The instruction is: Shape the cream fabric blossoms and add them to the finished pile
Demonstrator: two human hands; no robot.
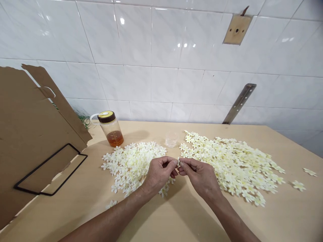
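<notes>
Between the fingertips of both hands is a small pale artificial flower (178, 162), seen edge-on. My left hand (161, 171) pinches it from the left, thumb and index finger closed. From the other side my right hand (199, 174) pinches it too, its fingers curled. Beneath and beyond my left hand lies a heap of white artificial flowers (136, 158). A wider spread of yellowish-white flowers (234, 164) covers the table to the right of my right hand. A small clear cup (171, 139) stands behind the hands, between the two heaps.
A bottle (111, 129) with amber liquid and a brown and yellow lid stands back left. Cardboard (37, 134) and a black wire frame (68, 168) occupy the left side of the table (181, 215). A metal strip (239, 103) leans on the tiled wall. Stray flowers (299, 185) lie far right.
</notes>
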